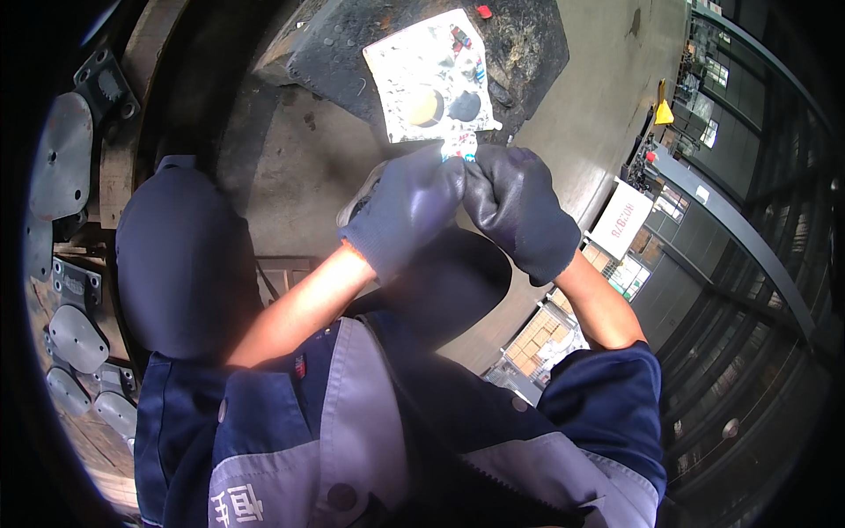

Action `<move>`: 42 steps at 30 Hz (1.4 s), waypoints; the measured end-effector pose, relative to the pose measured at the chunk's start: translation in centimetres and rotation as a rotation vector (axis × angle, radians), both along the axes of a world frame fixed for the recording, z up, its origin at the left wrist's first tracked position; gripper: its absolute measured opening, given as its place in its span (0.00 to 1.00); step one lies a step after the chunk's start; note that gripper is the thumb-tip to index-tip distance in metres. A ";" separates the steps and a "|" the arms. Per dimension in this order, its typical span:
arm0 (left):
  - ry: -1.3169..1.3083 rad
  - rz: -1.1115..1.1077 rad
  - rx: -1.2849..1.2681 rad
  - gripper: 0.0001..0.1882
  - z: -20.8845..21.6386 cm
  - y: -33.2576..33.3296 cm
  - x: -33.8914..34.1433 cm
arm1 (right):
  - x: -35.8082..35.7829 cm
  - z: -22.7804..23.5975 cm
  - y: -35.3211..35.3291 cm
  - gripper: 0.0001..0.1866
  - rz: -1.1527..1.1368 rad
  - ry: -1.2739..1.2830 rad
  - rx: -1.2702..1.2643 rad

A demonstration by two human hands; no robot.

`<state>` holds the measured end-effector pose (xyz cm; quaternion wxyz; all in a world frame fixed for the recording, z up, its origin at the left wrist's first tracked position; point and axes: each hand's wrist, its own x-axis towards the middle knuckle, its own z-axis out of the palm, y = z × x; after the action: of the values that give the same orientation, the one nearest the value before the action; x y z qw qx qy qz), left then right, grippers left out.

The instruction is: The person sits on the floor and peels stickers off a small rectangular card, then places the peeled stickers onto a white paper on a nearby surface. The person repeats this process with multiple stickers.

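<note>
Dark gloves cover both of my hands. My left hand [409, 207] and my right hand [515, 202] meet at the fingertips, both closed on a small white packet or tube [458, 148] with coloured print; its exact kind is hard to make out. Just beyond it lies a brightly lit white sheet [405, 75], with a tan round patch [423, 106] and a dark round patch [464, 106] side by side on it. Small red and blue items [461, 40] rest near the sheet's far right edge, too glaring to name. Under the sheet is a dark, worn block [537, 53].
A red bit [484, 11] sits on the block's far side. Flat grey metal plates with brackets [63, 158] stand along the left on wood. Farther right are a yellow object [664, 112], a white sign board [621, 219] and stacked cartons [539, 339] on the grey floor.
</note>
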<state>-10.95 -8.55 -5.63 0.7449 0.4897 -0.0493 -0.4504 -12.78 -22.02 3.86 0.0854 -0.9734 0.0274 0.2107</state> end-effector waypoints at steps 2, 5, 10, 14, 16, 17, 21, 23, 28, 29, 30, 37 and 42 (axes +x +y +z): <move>0.031 -0.071 -0.034 0.12 -0.5 0.2 -0.1 | 1.0 0.5 0.4 0.04 0.120 -0.076 0.010; 0.095 -0.101 -0.049 0.13 -0.6 0.2 -0.2 | 0.4 -0.1 0.0 0.06 0.162 -0.112 0.011; 0.048 -0.033 0.057 0.14 0.0 -0.2 0.3 | 1.1 0.8 0.2 0.05 -0.588 0.252 0.584; -0.128 0.058 0.079 0.14 -0.7 -0.7 -0.5 | 1.5 0.9 -0.8 0.06 -0.552 0.310 0.564; -0.138 0.011 0.099 0.14 -0.4 -0.4 -0.3 | 1.8 1.0 -0.7 0.07 -0.436 0.313 0.477; -0.144 -0.011 0.108 0.14 0.0 -0.3 0.0 | 1.8 1.0 -0.7 0.07 -0.442 0.301 0.495; -0.097 -0.010 0.137 0.13 1.0 0.1 0.6 | 1.9 0.9 -0.3 0.06 -0.528 0.304 0.570; -0.122 0.002 0.140 0.13 1.0 0.2 0.6 | 1.7 0.7 -0.3 0.06 -0.566 0.316 0.549; -0.100 -0.002 0.162 0.13 0.7 0.2 0.5 | 0.9 0.0 0.2 0.05 -0.330 0.160 0.301; -0.089 -0.001 0.174 0.13 0.7 0.2 0.4 | 0.9 0.0 0.4 0.04 -0.260 0.117 0.230; -0.021 -0.012 0.144 0.14 0.8 0.3 0.4 | 0.9 0.0 0.7 0.04 -0.190 0.074 0.159; 0.278 -0.010 -0.039 0.17 0.2 -0.2 -0.1 | 2.1 0.2 0.9 0.06 0.177 -0.044 -0.017; 0.310 0.001 -0.010 0.14 0.2 -0.3 0.1 | 2.3 -0.1 0.1 0.04 0.089 0.013 0.094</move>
<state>-10.82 -8.89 -5.48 0.7462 0.4107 0.0641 -0.5200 -10.46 -21.91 3.71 0.1215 -0.9671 -0.0255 0.2218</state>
